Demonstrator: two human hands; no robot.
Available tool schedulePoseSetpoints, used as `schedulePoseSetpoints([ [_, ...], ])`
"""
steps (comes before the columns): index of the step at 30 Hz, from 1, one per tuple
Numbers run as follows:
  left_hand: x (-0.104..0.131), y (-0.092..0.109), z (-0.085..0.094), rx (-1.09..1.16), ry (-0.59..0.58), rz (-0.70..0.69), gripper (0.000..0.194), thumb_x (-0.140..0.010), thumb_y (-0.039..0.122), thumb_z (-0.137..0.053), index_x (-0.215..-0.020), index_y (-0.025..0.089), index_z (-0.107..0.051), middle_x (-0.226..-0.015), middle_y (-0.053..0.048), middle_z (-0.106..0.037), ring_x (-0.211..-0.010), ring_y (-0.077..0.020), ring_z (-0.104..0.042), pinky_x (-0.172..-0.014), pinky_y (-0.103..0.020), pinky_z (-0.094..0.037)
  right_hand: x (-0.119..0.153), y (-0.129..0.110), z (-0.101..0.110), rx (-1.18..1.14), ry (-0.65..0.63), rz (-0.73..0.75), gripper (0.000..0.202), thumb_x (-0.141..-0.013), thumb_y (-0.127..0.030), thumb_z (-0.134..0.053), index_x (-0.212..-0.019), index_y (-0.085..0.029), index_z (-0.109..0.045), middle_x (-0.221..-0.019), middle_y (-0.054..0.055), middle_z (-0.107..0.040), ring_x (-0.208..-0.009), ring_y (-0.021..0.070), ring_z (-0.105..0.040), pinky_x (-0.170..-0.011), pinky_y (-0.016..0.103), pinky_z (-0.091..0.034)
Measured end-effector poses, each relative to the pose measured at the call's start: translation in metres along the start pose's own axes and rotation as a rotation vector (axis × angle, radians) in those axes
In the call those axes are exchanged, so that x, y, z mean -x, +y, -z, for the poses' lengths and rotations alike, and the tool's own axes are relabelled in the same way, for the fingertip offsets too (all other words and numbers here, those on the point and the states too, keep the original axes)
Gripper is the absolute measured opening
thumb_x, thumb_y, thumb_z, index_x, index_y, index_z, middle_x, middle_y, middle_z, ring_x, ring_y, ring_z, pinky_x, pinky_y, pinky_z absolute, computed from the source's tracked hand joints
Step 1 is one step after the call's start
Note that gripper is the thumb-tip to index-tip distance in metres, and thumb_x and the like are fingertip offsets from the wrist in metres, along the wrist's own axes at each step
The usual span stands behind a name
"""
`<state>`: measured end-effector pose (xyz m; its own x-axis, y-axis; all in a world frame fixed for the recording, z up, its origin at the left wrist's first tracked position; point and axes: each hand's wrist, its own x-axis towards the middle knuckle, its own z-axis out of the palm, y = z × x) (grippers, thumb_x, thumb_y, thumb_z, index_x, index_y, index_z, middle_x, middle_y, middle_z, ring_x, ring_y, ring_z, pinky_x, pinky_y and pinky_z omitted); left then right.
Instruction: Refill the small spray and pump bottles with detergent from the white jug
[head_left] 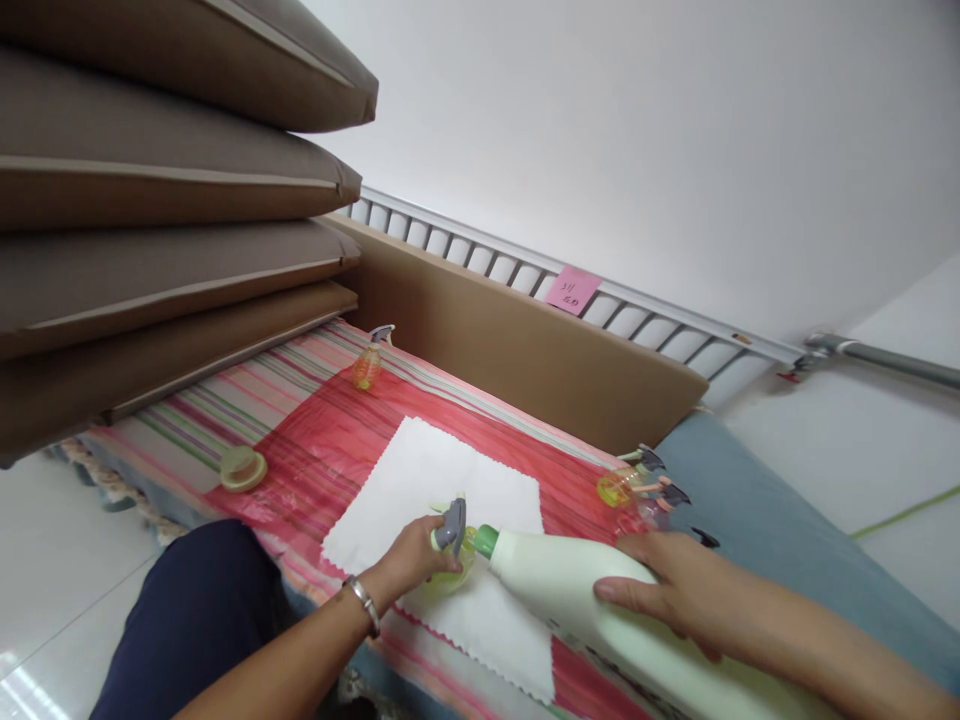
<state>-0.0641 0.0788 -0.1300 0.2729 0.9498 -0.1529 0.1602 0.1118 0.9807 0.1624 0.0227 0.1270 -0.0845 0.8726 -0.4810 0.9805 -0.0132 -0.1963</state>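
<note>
Holding, item one: your left hand (412, 560) is closed round a small yellow-green spray bottle (452, 565), fingers wrapped about its body so its grey trigger head points up and stays steady on the white cloth (442, 480).

Item two: your right hand (660, 580) lies over the large white bottle (600, 610), fingers spread and curled across its upper side; the bottle is tipped nearly flat, its green neck (486, 541) just beside the small bottle's top, apparently so one can meet the other.

Item three: the cloth sits under both, likely to catch drips, over a red striped cover (330, 440).

Item four, apart: a second spray bottle (367, 365) by the cardboard panel (517, 350); a round lid (242, 468); more small sprayers (637, 488) near your right hand.
</note>
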Motion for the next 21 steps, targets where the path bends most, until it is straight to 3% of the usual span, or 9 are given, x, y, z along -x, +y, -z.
schedulePoseSetpoints([
  [21,0.0,0.0005,0.0001,0.002,0.004,-0.009,0.048,-0.054,0.019,-0.075,-0.1,0.015,-0.064,-0.065,0.005,-0.058,-0.044,-0.0076,-0.046,-0.04,-0.019,-0.038,0.0013,-0.0074,0.0025,0.013,0.009,-0.028,0.036,-0.075,-0.053,-0.057,-0.076,-0.017,-0.057,-0.063,0.001,-0.059,-0.039,0.0092,-0.047,-0.031,0.019,-0.029],
])
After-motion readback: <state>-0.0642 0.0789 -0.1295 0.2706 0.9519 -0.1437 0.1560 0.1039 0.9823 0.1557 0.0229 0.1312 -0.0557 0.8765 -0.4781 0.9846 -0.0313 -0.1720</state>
